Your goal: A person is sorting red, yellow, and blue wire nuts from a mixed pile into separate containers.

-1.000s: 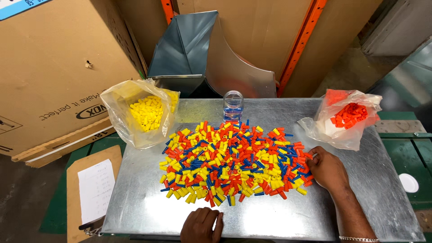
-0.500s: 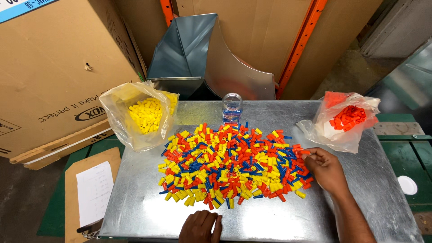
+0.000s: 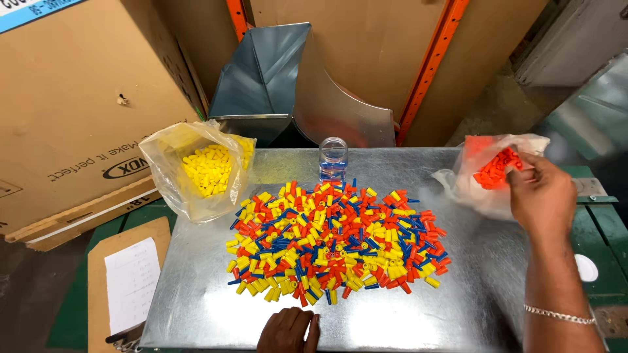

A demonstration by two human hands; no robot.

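Observation:
A wide pile of small yellow, orange and blue plastic caps (image 3: 333, 242) covers the middle of a shiny metal table (image 3: 471, 307). My right hand (image 3: 540, 193) is raised at the mouth of a clear bag of orange caps (image 3: 494, 170) at the table's right; its fingers are curled, and whether they hold any caps is hidden. My left hand (image 3: 288, 330) rests on the table's near edge, fingers together, holding nothing. A clear bag of yellow caps (image 3: 199, 170) stands at the left.
A small clear jar with blue caps (image 3: 333, 160) stands behind the pile. A bent sheet-metal duct piece (image 3: 288, 85) sits at the back. A large cardboard box (image 3: 72, 111) is at the left, with a clipboard with paper (image 3: 127, 281) below it.
My right hand has left the right edge of the pile and moved up and right to the bag of orange caps. My left hand has stayed at the near edge.

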